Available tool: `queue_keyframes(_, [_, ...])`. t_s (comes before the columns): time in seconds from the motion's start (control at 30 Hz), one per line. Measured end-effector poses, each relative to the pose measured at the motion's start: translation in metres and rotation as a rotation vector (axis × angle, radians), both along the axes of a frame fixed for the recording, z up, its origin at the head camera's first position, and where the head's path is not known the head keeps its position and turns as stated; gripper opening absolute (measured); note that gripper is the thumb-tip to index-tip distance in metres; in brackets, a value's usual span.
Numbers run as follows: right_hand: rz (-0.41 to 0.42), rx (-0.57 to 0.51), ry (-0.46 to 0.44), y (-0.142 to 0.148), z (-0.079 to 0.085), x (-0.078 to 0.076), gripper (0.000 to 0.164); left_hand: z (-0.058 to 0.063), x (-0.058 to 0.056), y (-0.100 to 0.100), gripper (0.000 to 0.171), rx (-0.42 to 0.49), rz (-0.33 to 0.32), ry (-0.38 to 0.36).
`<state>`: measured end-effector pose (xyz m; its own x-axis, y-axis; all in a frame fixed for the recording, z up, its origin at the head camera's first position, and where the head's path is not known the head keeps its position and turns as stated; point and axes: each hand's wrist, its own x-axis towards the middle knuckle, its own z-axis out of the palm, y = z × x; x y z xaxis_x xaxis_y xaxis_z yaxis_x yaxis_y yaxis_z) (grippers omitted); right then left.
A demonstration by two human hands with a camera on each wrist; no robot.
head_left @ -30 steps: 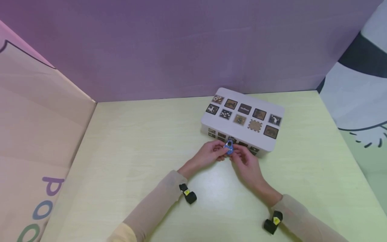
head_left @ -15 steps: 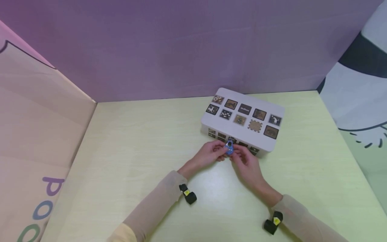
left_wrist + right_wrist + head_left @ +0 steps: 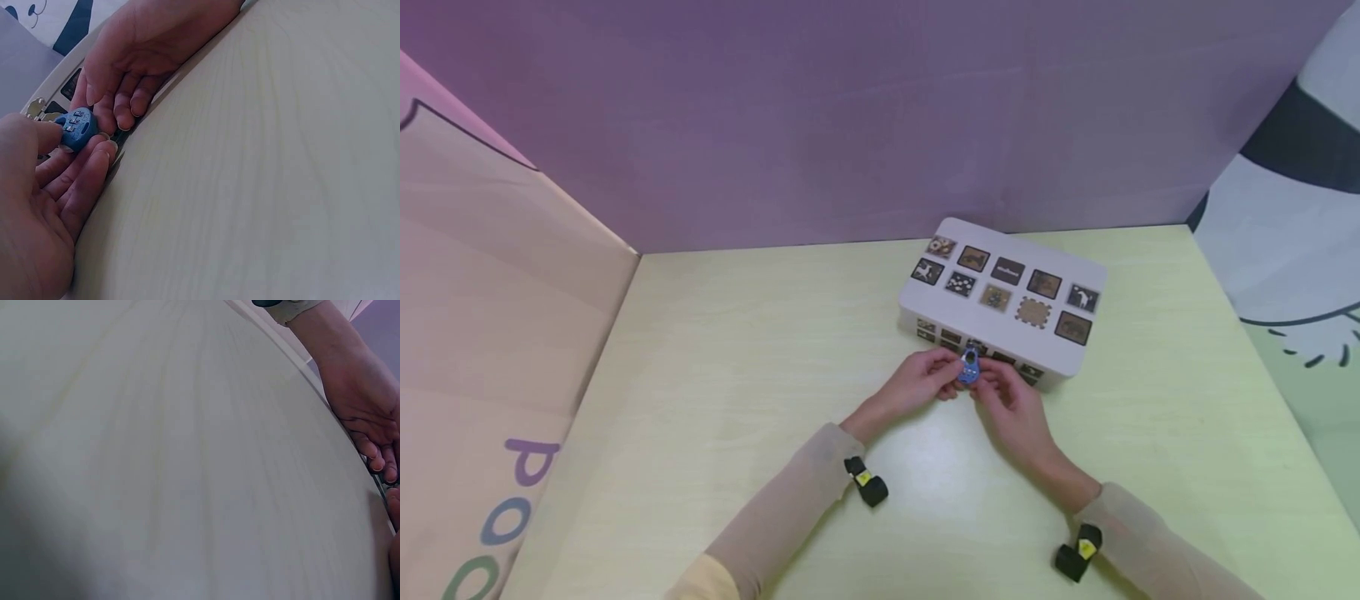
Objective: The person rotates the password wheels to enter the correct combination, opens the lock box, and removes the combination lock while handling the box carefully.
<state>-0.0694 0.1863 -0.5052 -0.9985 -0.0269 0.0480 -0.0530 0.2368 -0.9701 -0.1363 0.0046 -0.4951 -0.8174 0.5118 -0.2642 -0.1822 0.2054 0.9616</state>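
A small blue combination padlock (image 3: 969,367), with number dials on its face, is at the metal clasp (image 3: 39,110) on the front of a white box (image 3: 985,320). Whether its shackle runs through the clasp is too small to tell. My left hand (image 3: 919,382) pinches the padlock from the left; in the left wrist view its thumb lies at the shackle end, fingers beneath. From the right, my right hand (image 3: 1013,408) holds the padlock's other side with its fingertips. The right wrist view catches only the left hand (image 3: 365,394) and a few fingertips at its edge; the padlock is hidden there.
The box, printed with small dark and brown pictures, stands askew with its lid down on a pale wooden table (image 3: 737,358). Behind it rises a purple wall (image 3: 820,125). Printed panels flank the table on the left (image 3: 482,292) and right (image 3: 1292,225).
The left thumb has slid slightly left, so more of the padlock's face shows. The padlock has shifted a little. The arms and box have stayed put.
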Motion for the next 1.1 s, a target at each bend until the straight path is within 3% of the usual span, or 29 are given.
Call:
queue_keyframes(0.73, [-0.001, 0.011, 0.002, 0.0006, -0.0003, -0.0001, 0.030, 0.0001, 0.0006, 0.0003, 0.023, 0.003, -0.003, -0.002])
queue_keyframes(1.1, [-0.013, 0.022, 0.014, -0.0005, -0.0013, -0.0009, 0.030, 0.0006, 0.0004, 0.0000, 0.026, -0.010, -0.013, 0.031])
